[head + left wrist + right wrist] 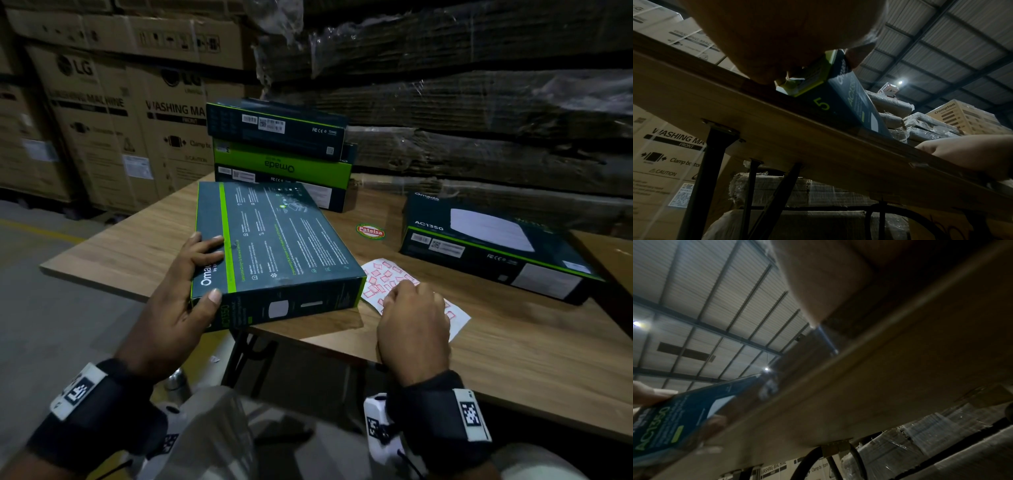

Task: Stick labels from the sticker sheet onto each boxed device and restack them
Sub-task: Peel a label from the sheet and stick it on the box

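A: Hands first. Left hand (178, 301) gripping near-left corner of boxed device (274, 246), fingers over top face, thumb on near side.
B: Right hand (412, 318)?
A: Palm down on sticker sheet (455, 317), fingers curled at red labels (380, 274); whether pinching one, cannot tell. Right wrist view too blurred to help.
B: Box position?
A: Near-left edge of table (513, 359), near corner overhanging, seemingly tipped up on hand side. Left wrist view from below: same box (840, 100), green "5" on underside.
B: Look?
A: Dark teal, lime stripe, white small print on top, "Omada" by fingers, closed.
B: Other boxes?
A: Stack of boxes (281, 150) behind, against far edge, top one dark, green one under. Single box (493, 243) to right, "AC1350", white disc picture up. All closed, contents not visible.
B: Sheet location?
A: Flat on table, just right of held box, between it and single box. Round sticker (370, 231) on tabletop beyond.
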`<state>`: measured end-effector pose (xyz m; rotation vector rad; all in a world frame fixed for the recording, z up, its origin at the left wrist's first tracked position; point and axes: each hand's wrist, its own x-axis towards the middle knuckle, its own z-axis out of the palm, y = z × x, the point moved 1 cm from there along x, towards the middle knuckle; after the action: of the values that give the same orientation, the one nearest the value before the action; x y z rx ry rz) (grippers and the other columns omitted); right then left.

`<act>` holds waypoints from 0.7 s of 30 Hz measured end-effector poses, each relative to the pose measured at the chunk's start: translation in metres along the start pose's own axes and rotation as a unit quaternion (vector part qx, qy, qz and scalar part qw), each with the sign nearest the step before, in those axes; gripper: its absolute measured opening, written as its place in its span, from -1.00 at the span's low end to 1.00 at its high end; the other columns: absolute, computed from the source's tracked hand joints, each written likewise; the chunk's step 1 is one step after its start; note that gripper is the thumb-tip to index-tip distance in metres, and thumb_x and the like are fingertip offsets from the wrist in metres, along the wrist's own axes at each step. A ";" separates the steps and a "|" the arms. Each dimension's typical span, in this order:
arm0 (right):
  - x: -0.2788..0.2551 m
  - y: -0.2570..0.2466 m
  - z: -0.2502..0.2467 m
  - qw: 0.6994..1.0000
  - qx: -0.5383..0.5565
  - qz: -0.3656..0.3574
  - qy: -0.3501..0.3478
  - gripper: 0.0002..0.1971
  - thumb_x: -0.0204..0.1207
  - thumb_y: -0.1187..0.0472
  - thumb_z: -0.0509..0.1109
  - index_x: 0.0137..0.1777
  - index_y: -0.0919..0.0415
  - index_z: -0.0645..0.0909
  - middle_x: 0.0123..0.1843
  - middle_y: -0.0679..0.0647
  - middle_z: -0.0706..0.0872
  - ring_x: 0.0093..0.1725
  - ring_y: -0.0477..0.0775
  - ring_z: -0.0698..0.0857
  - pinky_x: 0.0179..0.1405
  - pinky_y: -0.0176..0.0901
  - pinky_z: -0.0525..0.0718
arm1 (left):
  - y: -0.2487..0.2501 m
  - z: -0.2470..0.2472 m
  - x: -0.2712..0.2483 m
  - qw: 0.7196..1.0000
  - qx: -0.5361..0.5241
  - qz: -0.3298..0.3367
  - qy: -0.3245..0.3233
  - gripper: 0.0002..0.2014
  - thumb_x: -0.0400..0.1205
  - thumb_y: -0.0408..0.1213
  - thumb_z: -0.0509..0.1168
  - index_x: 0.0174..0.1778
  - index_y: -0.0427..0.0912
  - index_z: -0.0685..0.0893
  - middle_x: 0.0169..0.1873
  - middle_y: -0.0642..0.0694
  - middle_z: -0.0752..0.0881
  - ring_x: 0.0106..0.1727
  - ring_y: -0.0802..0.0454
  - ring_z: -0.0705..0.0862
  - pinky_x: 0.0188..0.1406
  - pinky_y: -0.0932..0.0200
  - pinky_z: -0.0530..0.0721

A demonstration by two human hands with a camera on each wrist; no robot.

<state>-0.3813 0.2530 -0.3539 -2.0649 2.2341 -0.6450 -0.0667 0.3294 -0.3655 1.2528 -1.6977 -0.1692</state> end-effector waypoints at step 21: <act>-0.005 0.002 -0.010 0.998 0.063 -0.016 -0.025 -0.79 0.84 0.11 0.21 0.34 0.12 0.61 0.34 0.19 0.61 0.37 0.25 0.51 0.31 0.18 0.54 | 0.004 0.000 0.000 1.000 -0.007 -0.012 0.005 -0.40 0.71 0.07 0.18 0.65 -0.13 0.49 0.78 0.13 0.43 0.92 0.12 0.09 0.81 0.00 0.15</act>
<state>-0.3861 0.2606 -0.3463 -2.0368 2.0802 -0.7102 -0.0693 0.3315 -0.3632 1.2619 -1.6703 -0.1896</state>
